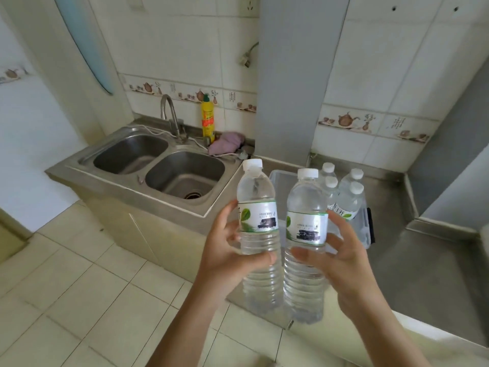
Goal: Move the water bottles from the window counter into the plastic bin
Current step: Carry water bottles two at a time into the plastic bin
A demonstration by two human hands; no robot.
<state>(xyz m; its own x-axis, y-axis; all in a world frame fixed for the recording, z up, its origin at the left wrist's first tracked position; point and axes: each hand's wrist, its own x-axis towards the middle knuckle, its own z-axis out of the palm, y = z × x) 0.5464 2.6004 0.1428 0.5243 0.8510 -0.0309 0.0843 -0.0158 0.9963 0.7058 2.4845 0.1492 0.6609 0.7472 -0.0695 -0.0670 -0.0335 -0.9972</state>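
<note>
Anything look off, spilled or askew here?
No spill or damage shows. Left hand and right hand each grip a capped bottle, the left bottle tilted slightly. Four bottles stand upright in the plastic bin. One oddity: a white cable trails along the wet sink rim.

Clear plastic against dull steel

The bottles [258,229] are clear, ribbed plastic with white caps and glossy paper labels; the bin [280,181] is translucent plastic; sink [158,165] and counter [423,274] are brushed, matt metal; wall tiles [185,43] shine; the cloth [226,143] looks soft.
</note>
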